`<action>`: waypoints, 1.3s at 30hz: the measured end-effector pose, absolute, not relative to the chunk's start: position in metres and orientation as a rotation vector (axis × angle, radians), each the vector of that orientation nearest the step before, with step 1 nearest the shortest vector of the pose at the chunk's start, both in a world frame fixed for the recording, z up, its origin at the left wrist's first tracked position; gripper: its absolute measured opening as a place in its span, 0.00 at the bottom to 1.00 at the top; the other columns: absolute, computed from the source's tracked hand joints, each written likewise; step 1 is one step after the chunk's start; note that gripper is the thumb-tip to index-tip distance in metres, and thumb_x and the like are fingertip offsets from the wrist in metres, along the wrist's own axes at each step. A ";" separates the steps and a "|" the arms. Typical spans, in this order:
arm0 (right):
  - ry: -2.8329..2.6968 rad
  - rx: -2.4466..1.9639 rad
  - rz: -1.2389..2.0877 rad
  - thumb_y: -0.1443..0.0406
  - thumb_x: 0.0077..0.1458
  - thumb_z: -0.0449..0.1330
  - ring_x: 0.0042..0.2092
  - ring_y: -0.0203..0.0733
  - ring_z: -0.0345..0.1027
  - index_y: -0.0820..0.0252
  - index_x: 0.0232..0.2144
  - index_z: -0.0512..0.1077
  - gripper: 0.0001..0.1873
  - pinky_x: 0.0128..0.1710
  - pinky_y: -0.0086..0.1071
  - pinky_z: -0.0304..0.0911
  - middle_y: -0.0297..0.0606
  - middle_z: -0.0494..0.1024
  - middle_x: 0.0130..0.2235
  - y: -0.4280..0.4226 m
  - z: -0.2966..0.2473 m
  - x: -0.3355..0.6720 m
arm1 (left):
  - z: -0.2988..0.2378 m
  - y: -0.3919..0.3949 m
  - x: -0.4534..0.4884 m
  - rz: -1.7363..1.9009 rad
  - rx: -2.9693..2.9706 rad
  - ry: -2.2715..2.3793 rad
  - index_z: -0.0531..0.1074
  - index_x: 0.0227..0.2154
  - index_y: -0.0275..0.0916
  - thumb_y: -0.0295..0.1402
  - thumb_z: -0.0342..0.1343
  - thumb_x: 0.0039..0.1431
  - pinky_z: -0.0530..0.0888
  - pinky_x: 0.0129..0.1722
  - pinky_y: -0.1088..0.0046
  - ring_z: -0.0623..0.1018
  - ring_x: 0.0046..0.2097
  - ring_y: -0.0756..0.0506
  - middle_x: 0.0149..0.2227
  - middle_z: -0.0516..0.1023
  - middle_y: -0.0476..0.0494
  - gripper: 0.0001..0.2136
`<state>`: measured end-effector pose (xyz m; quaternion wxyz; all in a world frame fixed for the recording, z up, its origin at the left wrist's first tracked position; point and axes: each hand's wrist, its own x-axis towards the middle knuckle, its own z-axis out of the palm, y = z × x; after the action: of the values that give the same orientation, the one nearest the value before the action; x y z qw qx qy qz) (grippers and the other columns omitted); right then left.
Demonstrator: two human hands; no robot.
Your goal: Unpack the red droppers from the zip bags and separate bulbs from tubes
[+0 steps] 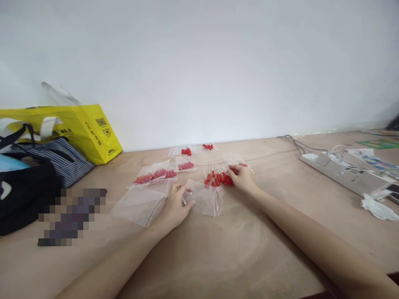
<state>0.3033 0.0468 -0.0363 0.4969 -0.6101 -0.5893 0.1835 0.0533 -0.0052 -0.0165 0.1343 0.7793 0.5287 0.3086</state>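
Observation:
My left hand [178,207] is at the left edge of a clear zip bag [201,195], its thumb and fingers curled around the bag's edge. The bag lies on the table with its red-striped seal to the right. Just beyond it is a loose pile of thin white sticks with red tips [218,178], fanned out. My right hand [242,177] is at the right side of this pile, fingertips pinched on the sticks; how many it grips is hidden. Flat clear bags [140,203] lie left of my left hand.
Filled bags of red-tipped pieces [158,173] lie to the left, with more red pieces [186,152] near the wall. A yellow bag [90,133], a striped bag [68,160] and a blurred-out item [71,218] are at left. A power strip [339,172] with cables and a crumpled white tissue [378,207] sit right.

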 end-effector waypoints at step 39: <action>-1.219 -2.126 0.008 0.52 0.47 0.53 0.46 0.54 0.61 0.63 0.42 0.69 0.25 0.45 0.47 0.53 0.49 0.72 0.40 0.056 -0.034 0.351 | -0.014 0.005 -0.051 0.055 2.730 1.541 0.48 0.58 0.48 0.45 0.37 0.59 0.54 0.55 0.55 0.55 0.60 0.41 0.60 0.52 0.45 0.24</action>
<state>0.3512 0.0561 -0.0336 0.3387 -0.8162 -0.4680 0.0031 -0.0506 0.0052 -0.0135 0.0032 0.8707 0.4915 0.0176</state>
